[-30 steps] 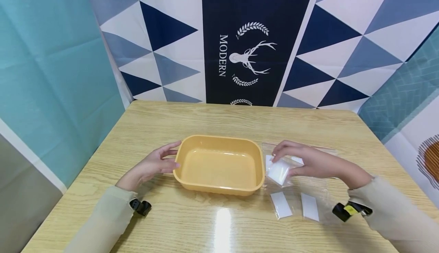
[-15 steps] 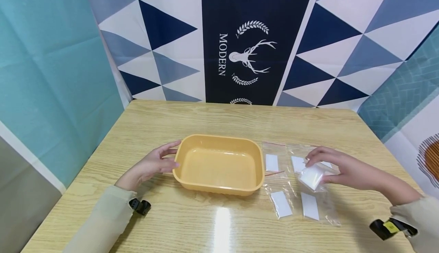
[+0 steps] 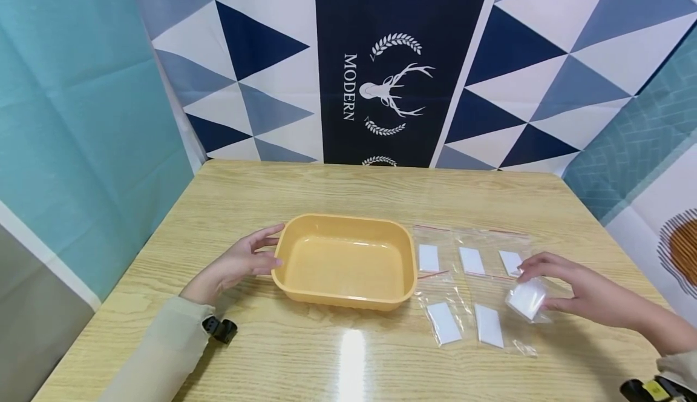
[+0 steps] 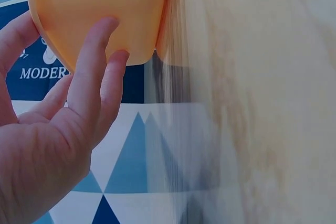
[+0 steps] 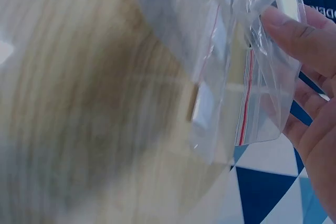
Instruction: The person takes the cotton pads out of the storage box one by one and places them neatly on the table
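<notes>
A yellow plastic basin (image 3: 348, 269) stands on the wooden table. At its left end my left hand (image 3: 242, 263) rests with loosely extended fingers; in the left wrist view those fingers (image 4: 89, 72) touch the basin's end wall (image 4: 105, 3). My right hand (image 3: 572, 293) pinches a clear zip bag (image 3: 526, 299) with a white flat piece inside, tilted over the right end of the laid-out bags. The right wrist view shows the thumb (image 5: 299, 38) against the held bag (image 5: 262, 108), with its red seal line. Other fingers are partly hidden behind the plastic.
Several more clear zip bags lie in two rows right of the basin, among them a back-left bag (image 3: 429, 258) and a front-left bag (image 3: 444, 323), each with a white piece. A patterned curtain (image 3: 261, 75) hangs behind the table (image 3: 245, 353).
My right hand has moved rightward and toward the table's front with the zip bag, away from the basin, uncovering the back-row bags. The left hand stays at the basin.
</notes>
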Motion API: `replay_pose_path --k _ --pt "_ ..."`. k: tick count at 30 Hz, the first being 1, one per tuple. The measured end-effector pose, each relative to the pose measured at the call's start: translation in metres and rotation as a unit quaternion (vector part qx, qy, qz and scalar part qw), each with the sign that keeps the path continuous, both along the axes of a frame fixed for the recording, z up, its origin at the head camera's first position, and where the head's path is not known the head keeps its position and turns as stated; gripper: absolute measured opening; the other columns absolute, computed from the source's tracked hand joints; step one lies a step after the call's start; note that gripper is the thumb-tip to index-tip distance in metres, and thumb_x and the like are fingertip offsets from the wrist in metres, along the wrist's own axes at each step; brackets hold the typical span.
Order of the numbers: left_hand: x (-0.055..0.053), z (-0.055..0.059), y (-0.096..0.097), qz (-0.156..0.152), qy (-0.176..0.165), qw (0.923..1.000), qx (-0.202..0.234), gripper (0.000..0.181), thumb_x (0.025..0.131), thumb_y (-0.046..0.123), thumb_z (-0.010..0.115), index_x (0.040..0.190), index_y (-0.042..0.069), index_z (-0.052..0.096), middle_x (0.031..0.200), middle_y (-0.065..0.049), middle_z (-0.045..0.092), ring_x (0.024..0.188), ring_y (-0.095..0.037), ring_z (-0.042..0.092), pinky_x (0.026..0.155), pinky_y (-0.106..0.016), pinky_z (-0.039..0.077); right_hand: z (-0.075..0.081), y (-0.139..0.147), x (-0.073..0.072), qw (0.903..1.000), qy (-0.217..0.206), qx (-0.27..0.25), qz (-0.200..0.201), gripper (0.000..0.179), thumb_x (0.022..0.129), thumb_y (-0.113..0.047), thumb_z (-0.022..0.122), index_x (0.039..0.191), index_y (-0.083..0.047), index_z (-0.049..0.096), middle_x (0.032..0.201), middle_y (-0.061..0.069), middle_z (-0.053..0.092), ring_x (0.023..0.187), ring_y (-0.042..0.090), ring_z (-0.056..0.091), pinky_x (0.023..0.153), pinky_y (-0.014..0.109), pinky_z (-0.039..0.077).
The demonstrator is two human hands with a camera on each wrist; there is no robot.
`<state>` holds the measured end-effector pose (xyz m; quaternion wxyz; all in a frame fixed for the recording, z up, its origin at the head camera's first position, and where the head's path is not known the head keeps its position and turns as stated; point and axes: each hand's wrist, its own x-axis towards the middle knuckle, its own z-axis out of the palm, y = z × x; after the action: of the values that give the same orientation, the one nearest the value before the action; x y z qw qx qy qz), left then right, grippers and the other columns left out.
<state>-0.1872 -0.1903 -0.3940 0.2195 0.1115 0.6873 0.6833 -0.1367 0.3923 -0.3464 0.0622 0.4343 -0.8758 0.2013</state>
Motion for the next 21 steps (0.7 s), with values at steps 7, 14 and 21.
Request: replay_pose_path --k 7,14,21 --pt "0.001 0.001 0.001 0.007 -0.002 1.0 -0.004 0.082 0.081 0.002 0.07 0.148 0.007 0.022 0.139 -0.028 0.03 0.103 -0.03 0.058 0.084 -0.043 0.051 -0.016 0.019 0.005 1.0 0.002 0.002 -0.006 0.065 0.055 0.007 0.082 0.113 -0.015 0.061 0.119 -0.002 0.051 0.114 -0.005 0.039 0.088 0.002 0.031" --pt "0.001 0.002 0.001 0.006 -0.002 1.0 -0.005 0.082 0.081 0.002 0.07 0.148 0.007 0.023 0.139 -0.028 0.029 0.104 -0.03 0.058 0.084 -0.043 0.051 -0.032 0.035 0.01 0.9999 -0.01 0.006 -0.008 0.068 0.053 0.013 0.079 0.112 -0.014 0.061 0.121 -0.004 0.053 0.118 -0.008 0.036 0.09 0.001 0.026" --pt "0.001 0.002 0.0 0.004 0.0 1.0 -0.007 0.082 0.081 0.003 0.07 0.148 0.007 0.022 0.139 -0.028 0.029 0.103 -0.03 0.058 0.084 -0.043 0.051 -0.043 0.04 0.011 0.9971 -0.069 -0.008 0.029 0.073 0.053 0.024 0.07 0.113 -0.015 0.06 0.128 0.004 0.051 0.126 -0.005 0.031 0.093 0.002 0.024"
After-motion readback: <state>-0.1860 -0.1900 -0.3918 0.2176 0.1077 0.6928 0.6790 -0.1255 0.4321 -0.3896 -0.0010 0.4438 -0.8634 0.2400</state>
